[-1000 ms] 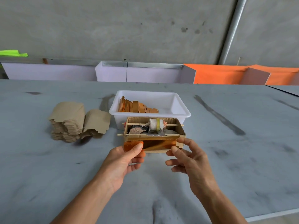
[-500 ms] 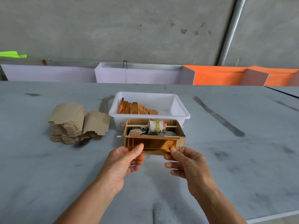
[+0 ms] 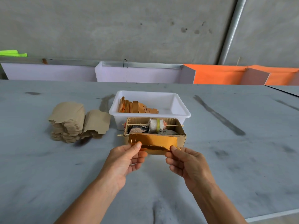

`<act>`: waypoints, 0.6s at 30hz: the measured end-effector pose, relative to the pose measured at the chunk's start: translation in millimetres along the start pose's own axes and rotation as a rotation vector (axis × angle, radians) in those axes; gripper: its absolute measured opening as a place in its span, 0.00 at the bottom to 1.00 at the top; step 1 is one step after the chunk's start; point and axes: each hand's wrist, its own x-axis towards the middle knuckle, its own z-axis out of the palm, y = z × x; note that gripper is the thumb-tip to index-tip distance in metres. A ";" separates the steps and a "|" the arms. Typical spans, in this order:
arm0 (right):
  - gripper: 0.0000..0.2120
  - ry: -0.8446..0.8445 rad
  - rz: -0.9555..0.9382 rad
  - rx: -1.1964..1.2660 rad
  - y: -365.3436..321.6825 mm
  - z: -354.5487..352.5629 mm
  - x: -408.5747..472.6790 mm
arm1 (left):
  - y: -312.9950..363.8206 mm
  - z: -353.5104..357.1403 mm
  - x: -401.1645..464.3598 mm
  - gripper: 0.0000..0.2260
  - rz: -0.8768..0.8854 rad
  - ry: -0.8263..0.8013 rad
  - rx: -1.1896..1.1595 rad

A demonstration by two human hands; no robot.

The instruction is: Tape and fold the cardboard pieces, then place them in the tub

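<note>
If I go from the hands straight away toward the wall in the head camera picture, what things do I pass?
Gold cardboard piece held in both hands → open cardboard box with a tape roll on a stick → white tub with folded gold pieces → white bin.

Orange panels (image 3: 218,75) stand behind the grey table (image 3: 242,159).

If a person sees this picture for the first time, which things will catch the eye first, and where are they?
First comes the shiny gold cardboard piece at the centre, pinched at its lower edge by the left hand and the right hand. Right behind it stands an open cardboard box with a tape roll on a stick, and behind that the white tub with folded gold pieces. A stack of flat brown cardboard lies to the left.
</note>
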 end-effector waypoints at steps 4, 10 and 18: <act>0.07 0.007 -0.026 -0.049 2.5 1.0 -0.2 | -2.9 -1.8 -0.7 0.07 0.027 0.032 0.057; 0.04 0.048 -0.055 -0.146 5.2 3.8 0.1 | -7.8 -1.1 -1.4 0.05 0.090 0.070 0.121; 0.04 0.016 0.053 0.025 6.5 1.2 3.7 | -12.1 0.5 -0.9 0.04 0.180 0.149 0.143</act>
